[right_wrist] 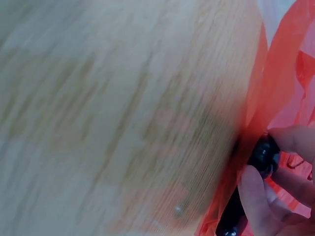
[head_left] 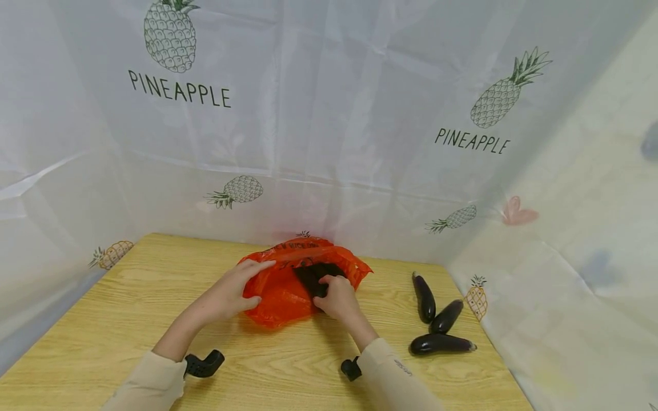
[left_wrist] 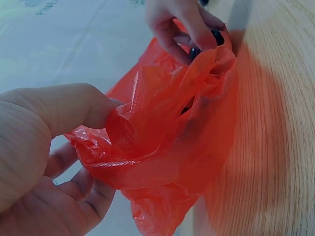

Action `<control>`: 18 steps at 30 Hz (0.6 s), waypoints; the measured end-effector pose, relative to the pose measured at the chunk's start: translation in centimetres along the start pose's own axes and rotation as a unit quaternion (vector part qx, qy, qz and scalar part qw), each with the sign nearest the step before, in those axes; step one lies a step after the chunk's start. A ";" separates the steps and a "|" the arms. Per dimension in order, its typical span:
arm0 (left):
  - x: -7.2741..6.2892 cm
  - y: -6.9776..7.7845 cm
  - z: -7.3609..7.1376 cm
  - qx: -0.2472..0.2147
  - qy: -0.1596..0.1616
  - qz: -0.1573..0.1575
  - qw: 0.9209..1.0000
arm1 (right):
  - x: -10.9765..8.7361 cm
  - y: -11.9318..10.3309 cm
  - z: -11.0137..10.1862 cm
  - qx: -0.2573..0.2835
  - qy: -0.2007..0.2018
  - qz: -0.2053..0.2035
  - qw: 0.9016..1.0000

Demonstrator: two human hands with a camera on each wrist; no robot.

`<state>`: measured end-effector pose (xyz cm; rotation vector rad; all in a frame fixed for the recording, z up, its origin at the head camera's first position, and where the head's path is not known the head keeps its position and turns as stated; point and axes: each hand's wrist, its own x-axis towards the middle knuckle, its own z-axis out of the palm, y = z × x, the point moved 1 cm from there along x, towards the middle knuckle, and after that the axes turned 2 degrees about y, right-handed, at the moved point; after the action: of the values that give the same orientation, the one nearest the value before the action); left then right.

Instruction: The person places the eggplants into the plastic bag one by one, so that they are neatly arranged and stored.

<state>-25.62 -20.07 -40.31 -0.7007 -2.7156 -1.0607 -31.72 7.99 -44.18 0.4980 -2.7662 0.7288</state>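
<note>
A crinkled red plastic bag [head_left: 283, 302] lies on the table with its mouth spread. At its left side my left hand [head_left: 228, 294] holds the plastic between thumb and fingers; the left wrist view shows the thumb on the bag's edge [left_wrist: 147, 123]. My right hand [head_left: 340, 298] reaches into the bag's mouth from the right. Its thumb and fingers grip a glossy, dark eggplant [right_wrist: 266, 155], partly covered by fingers and plastic. A dark shape [head_left: 311, 279] shows inside the bag; how many eggplants it is, I cannot tell.
Three eggplants lie near the table's right edge: one upper [head_left: 424, 297], one middle [head_left: 446, 317], one lower [head_left: 442, 344]. The wooden table [head_left: 128, 319] meets a white pineapple-print curtain [head_left: 334, 142] behind. Black wrist devices [head_left: 204, 363] sit at both sleeves.
</note>
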 end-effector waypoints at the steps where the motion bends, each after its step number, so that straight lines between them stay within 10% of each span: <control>1: 0.0 0.0 0.0 0.000 0.000 -0.001 1.000 | 0.1 -0.1 0.1 -0.005 0.005 0.000 1.000; 18: -0.1 0.3 -0.1 -0.002 0.004 0.006 1.000 | 0.9 -0.3 1.7 0.018 0.040 0.043 0.998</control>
<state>-25.42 -19.95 -40.10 -0.7114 -2.7002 -1.0645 -32.70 6.65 -45.25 0.3512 -2.7188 0.8017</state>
